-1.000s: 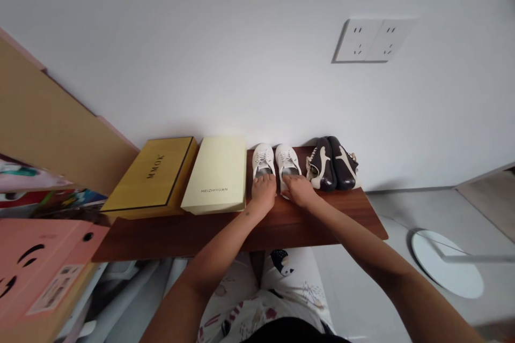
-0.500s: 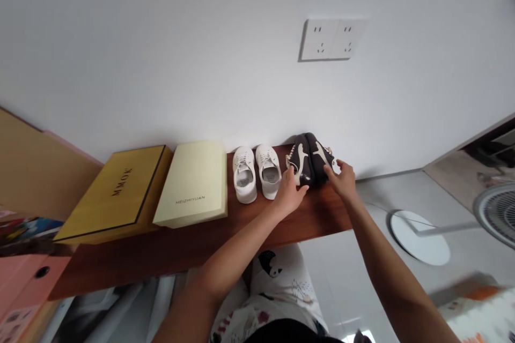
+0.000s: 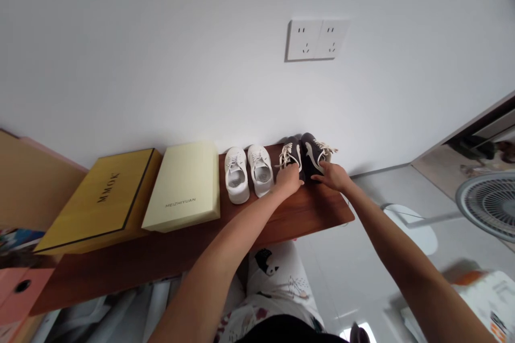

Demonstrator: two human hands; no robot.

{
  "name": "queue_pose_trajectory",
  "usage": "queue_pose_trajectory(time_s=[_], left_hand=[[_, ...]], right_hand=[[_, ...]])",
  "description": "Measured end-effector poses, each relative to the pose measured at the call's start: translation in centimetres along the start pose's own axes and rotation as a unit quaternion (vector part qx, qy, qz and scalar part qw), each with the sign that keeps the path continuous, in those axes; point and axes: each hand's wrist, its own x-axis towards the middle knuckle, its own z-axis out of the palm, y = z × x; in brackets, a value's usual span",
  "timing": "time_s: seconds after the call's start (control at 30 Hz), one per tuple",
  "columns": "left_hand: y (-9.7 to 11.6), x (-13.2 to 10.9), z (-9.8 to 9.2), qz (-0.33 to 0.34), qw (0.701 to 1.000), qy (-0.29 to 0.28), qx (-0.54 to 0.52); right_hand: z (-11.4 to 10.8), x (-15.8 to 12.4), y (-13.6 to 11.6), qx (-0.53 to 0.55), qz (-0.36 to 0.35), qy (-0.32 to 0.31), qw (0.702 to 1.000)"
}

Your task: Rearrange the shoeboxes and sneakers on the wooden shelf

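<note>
A pair of dark shoes point(image 3: 306, 151) with pale stripes and cream laces stands upright at the right end of a reddish wooden bench point(image 3: 257, 225), toes to the wall. My left hand point(image 3: 288, 178) is closed over the heel of the left dark shoe. My right hand point(image 3: 332, 175) grips the heel of the right dark shoe. A pair of white sneakers point(image 3: 246, 171) stands just left of them, untouched.
A pale cream shoebox point(image 3: 183, 186) and a mustard shoebox point(image 3: 102, 201) lie on the bench to the left. A double wall socket point(image 3: 316, 39) is above. A fan point(image 3: 488, 209) and its round white base point(image 3: 414, 230) stand on the floor at right.
My hands left the white sneakers and moved right onto the dark shoes. The dark shoes, earlier lying on their sides, now stand upright. The camera view shifted right.
</note>
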Motion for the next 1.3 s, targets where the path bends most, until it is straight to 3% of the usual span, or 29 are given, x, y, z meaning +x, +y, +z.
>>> queue_pose_trajectory(time_s=[0.27,0.67,1.0,1.17,1.3], left_hand=[[2.1,0.4,-0.3,0.005,0.996,0.006,0.092],[2.8,1.4,-0.2,0.006,0.995,0.004,0.099],[2.9,1.9,1.3,0.006,0.994,0.017,0.107],[2.8,1.1,1.8,0.018,0.993,0.052,0.101],[1.5,-2.4,1.7,0.094,0.982,0.160,0.046]], right_hand=[[-1.7,0.7,-2.4,-0.140,-0.071,-0.058,0.986],[-1.4,2.0,-3.6,-0.167,-0.103,-0.090,0.976],[-0.7,2.1,-3.6,-0.163,-0.092,-0.091,0.978],[-0.5,1.1,-4.1,-0.169,-0.078,-0.052,0.981],[-0.4,-1.2,-5.5,-0.111,-0.019,0.077,0.991]])
